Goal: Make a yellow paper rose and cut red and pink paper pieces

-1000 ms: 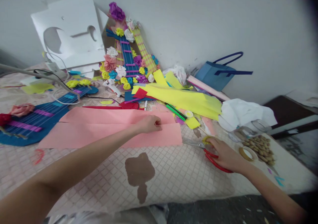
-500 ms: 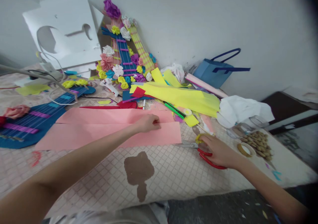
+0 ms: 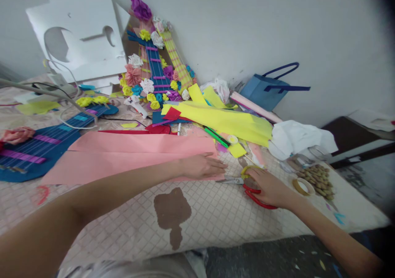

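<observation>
A long folded sheet of pink paper (image 3: 108, 163) lies across the table. My left hand (image 3: 202, 166) rests flat on its right end, fingers stretched out to the right. My right hand (image 3: 267, 186) is wrapped round the scissors (image 3: 259, 200), which have red and yellow handles. The blades lie low over the table and point left, their tips at the paper's lower right corner. How far apart the blades are, I cannot tell.
Behind the pink paper are yellow paper (image 3: 222, 119), a green cutter (image 3: 217, 137) and a glue gun (image 3: 137, 106). A blue paper guitar (image 3: 49, 144) lies left. On the right are a tape roll (image 3: 304, 186), peanuts (image 3: 317, 180) and white crumpled paper (image 3: 300, 140).
My left hand has moved right and nearer me along the pink paper, and its curled fingers have straightened. My right hand still holds the scissors in nearly the same place.
</observation>
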A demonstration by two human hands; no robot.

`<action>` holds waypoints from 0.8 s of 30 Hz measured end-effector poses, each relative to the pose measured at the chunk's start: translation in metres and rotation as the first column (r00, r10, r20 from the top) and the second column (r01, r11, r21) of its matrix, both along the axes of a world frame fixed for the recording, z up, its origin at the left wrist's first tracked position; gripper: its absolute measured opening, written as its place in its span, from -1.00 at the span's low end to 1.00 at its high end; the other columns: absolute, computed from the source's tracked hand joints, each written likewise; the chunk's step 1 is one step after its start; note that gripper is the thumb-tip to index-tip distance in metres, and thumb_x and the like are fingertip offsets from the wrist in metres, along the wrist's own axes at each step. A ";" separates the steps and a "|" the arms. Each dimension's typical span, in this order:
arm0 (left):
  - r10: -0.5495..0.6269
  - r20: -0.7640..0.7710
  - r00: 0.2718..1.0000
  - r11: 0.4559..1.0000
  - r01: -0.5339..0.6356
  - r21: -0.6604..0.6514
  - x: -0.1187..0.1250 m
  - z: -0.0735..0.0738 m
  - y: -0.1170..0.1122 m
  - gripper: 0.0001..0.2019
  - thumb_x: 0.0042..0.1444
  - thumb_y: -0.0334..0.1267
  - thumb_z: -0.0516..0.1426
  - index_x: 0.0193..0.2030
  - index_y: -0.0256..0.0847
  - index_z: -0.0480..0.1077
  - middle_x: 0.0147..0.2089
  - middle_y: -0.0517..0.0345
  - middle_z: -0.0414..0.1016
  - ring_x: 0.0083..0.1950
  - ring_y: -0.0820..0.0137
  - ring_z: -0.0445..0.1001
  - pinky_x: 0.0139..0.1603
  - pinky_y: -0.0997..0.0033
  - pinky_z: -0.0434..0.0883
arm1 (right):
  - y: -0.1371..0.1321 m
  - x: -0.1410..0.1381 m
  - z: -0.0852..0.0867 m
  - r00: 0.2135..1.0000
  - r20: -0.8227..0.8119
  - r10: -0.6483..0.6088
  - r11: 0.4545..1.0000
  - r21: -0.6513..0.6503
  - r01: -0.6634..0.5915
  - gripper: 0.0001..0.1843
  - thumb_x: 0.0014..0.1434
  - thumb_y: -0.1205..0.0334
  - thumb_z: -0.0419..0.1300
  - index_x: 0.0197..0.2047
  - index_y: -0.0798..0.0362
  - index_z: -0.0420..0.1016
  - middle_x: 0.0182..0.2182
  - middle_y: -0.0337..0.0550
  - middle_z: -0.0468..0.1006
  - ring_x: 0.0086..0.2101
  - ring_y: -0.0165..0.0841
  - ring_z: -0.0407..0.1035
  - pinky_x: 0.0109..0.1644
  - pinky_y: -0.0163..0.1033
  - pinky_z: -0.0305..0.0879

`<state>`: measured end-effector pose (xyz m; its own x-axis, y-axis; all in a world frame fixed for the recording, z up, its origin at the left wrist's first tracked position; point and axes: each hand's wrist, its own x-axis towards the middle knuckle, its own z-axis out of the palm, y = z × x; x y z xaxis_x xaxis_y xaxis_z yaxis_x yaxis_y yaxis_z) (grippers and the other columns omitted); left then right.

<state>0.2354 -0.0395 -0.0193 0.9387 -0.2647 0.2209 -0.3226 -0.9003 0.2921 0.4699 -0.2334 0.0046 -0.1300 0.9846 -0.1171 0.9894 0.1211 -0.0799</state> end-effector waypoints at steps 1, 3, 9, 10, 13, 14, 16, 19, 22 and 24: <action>0.004 -0.032 0.999 1.000 -0.004 -0.001 0.001 -0.003 0.001 -0.59 0.31 -0.20 -0.15 0.26 -0.15 0.16 0.36 0.07 0.07 0.36 0.34 0.06 0.36 0.07 -0.19 | 0.000 0.001 -0.001 1.000 0.003 0.001 1.000 0.002 -0.001 -0.65 0.05 0.18 0.17 -0.08 0.05 0.29 -0.09 0.06 0.45 -0.07 -0.12 0.34 -0.01 -0.05 0.26; 0.023 -0.104 0.994 1.000 -0.024 -0.001 0.000 -0.008 0.005 -0.51 0.30 -0.09 -0.16 0.32 -0.18 0.04 0.39 0.06 -0.03 0.40 0.32 -0.06 0.36 0.01 -0.29 | 0.000 0.002 -0.003 1.000 0.007 0.000 1.000 0.008 0.000 -0.67 0.05 0.17 0.17 -0.09 0.05 0.30 -0.09 0.06 0.45 -0.07 -0.11 0.35 -0.02 -0.05 0.27; 0.038 -0.162 0.986 0.999 -0.040 -0.005 -0.002 -0.019 0.011 -0.45 0.29 -0.04 -0.18 0.37 -0.11 -0.13 0.42 0.13 -0.14 0.42 0.33 -0.18 0.35 0.05 -0.45 | -0.003 0.007 -0.005 1.000 0.001 0.011 1.000 0.000 -0.011 -0.66 0.05 0.17 0.17 -0.09 0.04 0.29 -0.05 0.07 0.44 -0.04 -0.11 0.34 -0.02 -0.07 0.27; 0.038 -0.162 0.986 0.999 -0.040 -0.006 -0.002 -0.019 0.011 -0.45 0.29 -0.04 -0.18 0.38 -0.11 -0.13 0.42 0.13 -0.14 0.42 0.33 -0.18 0.35 0.04 -0.45 | -0.004 0.007 -0.004 1.000 0.000 0.011 1.000 -0.006 -0.011 -0.66 0.05 0.18 0.17 -0.09 0.04 0.29 -0.06 0.07 0.44 -0.04 -0.11 0.34 -0.02 -0.08 0.27; 0.035 -0.164 0.986 0.999 -0.037 -0.008 -0.002 -0.018 0.011 -0.45 0.29 -0.04 -0.18 0.38 -0.12 -0.14 0.42 0.12 -0.14 0.42 0.33 -0.17 0.35 0.05 -0.44 | -0.003 0.007 -0.002 1.000 -0.007 0.007 1.000 -0.017 -0.007 -0.67 0.06 0.16 0.17 -0.09 0.03 0.28 -0.09 0.04 0.46 -0.07 -0.13 0.36 -0.04 -0.10 0.27; 0.036 -0.162 0.986 0.999 -0.038 -0.007 -0.002 -0.018 0.011 -0.45 0.29 -0.04 -0.18 0.38 -0.12 -0.14 0.42 0.12 -0.14 0.42 0.33 -0.17 0.35 0.05 -0.44 | -0.003 0.006 -0.001 1.000 -0.007 0.005 1.000 -0.022 -0.005 -0.68 0.06 0.15 0.17 -0.10 0.03 0.28 -0.11 0.03 0.47 -0.09 -0.14 0.37 -0.05 -0.11 0.28; 0.039 -0.155 0.987 0.999 -0.040 -0.004 -0.002 -0.018 0.011 -0.45 0.29 -0.04 -0.19 0.37 -0.13 -0.13 0.42 0.11 -0.12 0.42 0.33 -0.16 0.36 0.04 -0.43 | -0.002 0.006 0.000 1.000 0.002 0.001 0.999 -0.041 -0.001 -0.69 0.07 0.13 0.16 -0.12 0.03 0.28 -0.16 0.02 0.48 -0.13 -0.14 0.39 -0.09 -0.12 0.28; 0.038 -0.144 0.989 0.999 -0.039 -0.002 -0.002 -0.019 0.012 -0.45 0.29 -0.04 -0.19 0.37 -0.14 -0.12 0.41 0.11 -0.11 0.42 0.32 -0.15 0.36 0.02 -0.42 | -0.001 0.007 0.000 1.000 0.019 0.001 0.997 -0.079 0.001 -0.72 0.09 0.11 0.14 -0.14 0.04 0.27 -0.22 0.01 0.49 -0.17 -0.14 0.41 -0.14 -0.13 0.27; 0.038 -0.135 0.990 0.999 -0.039 -0.007 -0.001 -0.020 0.012 -0.46 0.30 -0.04 -0.19 0.37 -0.14 -0.12 0.41 0.10 -0.10 0.41 0.31 -0.14 0.36 0.00 -0.39 | -0.001 0.007 0.001 0.999 0.035 -0.006 0.995 -0.098 0.009 -0.73 0.10 0.11 0.12 -0.15 0.04 0.26 -0.25 0.00 0.50 -0.21 -0.14 0.42 -0.18 -0.14 0.27; 0.045 -0.128 0.991 0.999 -0.046 -0.011 -0.002 -0.020 0.011 -0.47 0.30 -0.04 -0.19 0.36 -0.13 -0.10 0.41 0.10 -0.09 0.41 0.32 -0.12 0.36 0.01 -0.38 | -0.002 0.006 0.002 0.999 0.052 -0.012 0.994 -0.104 0.017 -0.75 0.11 0.11 0.11 -0.17 0.04 0.25 -0.26 0.00 0.50 -0.23 -0.14 0.42 -0.21 -0.14 0.26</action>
